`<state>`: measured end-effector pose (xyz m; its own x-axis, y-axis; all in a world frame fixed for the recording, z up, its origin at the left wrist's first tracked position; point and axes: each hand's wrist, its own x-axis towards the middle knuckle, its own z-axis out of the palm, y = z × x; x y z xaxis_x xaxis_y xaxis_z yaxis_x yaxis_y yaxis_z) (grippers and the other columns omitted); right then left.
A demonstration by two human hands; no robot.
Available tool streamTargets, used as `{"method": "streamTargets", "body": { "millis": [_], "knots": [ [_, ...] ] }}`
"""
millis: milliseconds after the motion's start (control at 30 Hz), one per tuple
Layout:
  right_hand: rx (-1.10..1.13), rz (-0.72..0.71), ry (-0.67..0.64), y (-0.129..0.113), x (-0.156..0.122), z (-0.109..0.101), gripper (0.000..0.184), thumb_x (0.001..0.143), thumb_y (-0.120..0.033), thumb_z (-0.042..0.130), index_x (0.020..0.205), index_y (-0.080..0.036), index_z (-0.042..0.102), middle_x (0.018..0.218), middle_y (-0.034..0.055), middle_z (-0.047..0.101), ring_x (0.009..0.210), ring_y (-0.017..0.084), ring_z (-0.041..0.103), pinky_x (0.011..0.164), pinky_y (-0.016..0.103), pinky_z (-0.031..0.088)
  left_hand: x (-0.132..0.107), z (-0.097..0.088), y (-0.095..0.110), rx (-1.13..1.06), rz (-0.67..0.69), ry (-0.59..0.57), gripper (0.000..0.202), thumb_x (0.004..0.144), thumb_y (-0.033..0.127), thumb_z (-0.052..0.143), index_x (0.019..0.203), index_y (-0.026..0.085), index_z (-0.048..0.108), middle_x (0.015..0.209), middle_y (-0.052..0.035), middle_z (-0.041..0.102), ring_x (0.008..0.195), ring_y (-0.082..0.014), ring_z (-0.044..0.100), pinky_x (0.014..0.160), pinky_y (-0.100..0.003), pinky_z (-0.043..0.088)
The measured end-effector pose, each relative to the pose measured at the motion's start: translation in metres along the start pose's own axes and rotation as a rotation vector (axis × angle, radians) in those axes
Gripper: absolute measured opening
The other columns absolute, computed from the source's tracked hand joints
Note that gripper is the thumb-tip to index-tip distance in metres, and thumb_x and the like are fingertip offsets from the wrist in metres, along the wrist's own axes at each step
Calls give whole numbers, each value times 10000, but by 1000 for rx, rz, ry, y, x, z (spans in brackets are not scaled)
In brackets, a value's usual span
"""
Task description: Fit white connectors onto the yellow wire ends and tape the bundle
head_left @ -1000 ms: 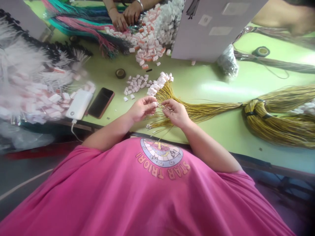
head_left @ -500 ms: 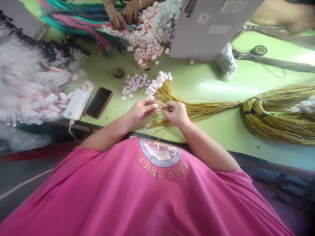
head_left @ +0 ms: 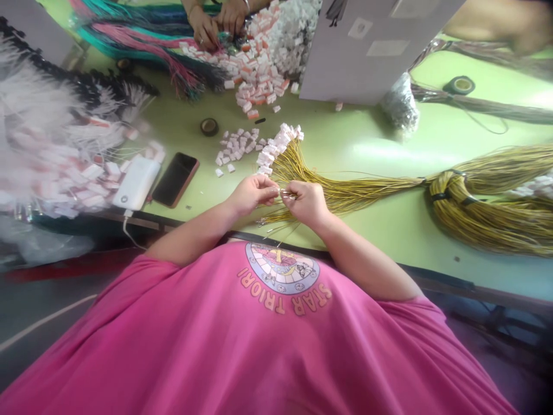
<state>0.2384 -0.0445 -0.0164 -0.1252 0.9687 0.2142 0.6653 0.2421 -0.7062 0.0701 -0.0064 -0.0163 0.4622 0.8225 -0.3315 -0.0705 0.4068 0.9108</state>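
Observation:
My left hand [head_left: 256, 193] is closed in a pinch, its fingertips around a small white plastic connector that they mostly cover. Right against those fingertips, my right hand [head_left: 307, 202] is closed on several yellow-and-black wires with bare metal terminals at their ends. Behind my hands fans out a bundle of the same wires [head_left: 363, 189], and white connectors [head_left: 280, 144] cap many of its ends. Other wire ends [head_left: 270, 219] with metal tips lie below my hands near the table edge. A small heap of loose white connectors [head_left: 237, 144] lies beyond my left hand.
A phone [head_left: 175, 180] and a white power bank [head_left: 137, 181] with a cable lie left. A tape roll [head_left: 209, 127] sits farther back. A coiled wire bundle [head_left: 453, 202] lies right. Across the table, another person's hands [head_left: 216, 26] work beside piled connectors [head_left: 259, 75] and a grey panel [head_left: 363, 57].
My two hands have come closer together, and the connector in my left fingers now meets the wire tips at my right hand. The view has shifted slightly.

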Motion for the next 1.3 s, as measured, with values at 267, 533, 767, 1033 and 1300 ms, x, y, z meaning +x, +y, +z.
{"method": "streamTargets", "body": {
  "millis": [267,533,767,1033,1300],
  "knots": [
    [27,106,-49,-2,8,-5,180,709,-308,552,616,-159,592,525,-3,522,524,102,408,527,237,303,3,3,-3,-9,34,38,226,660,186,798,736,86,610,575,-3,615,485,-68,560,517,-194,464],
    [65,94,-70,2,8,-3,192,732,-318,567,635,-158,606,529,-9,528,529,101,414,531,234,305,3,5,1,-5,5,39,206,667,138,788,708,79,595,551,-10,612,480,-70,558,495,-185,452],
    [78,110,-47,1,7,-1,194,726,-318,573,690,-144,651,554,-4,557,531,103,430,534,233,318,5,-2,-3,-50,10,40,217,661,142,787,732,80,592,580,-6,623,480,-62,557,498,-179,455],
    [91,105,-58,5,7,-1,149,728,-258,570,684,-144,655,553,-7,570,530,102,457,536,230,345,3,1,-1,54,26,24,214,684,175,771,740,96,581,576,-2,596,498,-78,550,530,-212,456],
    [223,-60,104,4,10,-13,160,772,-268,576,762,-180,709,878,67,705,816,177,633,767,313,484,7,-80,28,1154,367,307,262,791,159,608,1041,182,683,1107,-100,616,932,-222,577,873,-359,426]
  ]
}}
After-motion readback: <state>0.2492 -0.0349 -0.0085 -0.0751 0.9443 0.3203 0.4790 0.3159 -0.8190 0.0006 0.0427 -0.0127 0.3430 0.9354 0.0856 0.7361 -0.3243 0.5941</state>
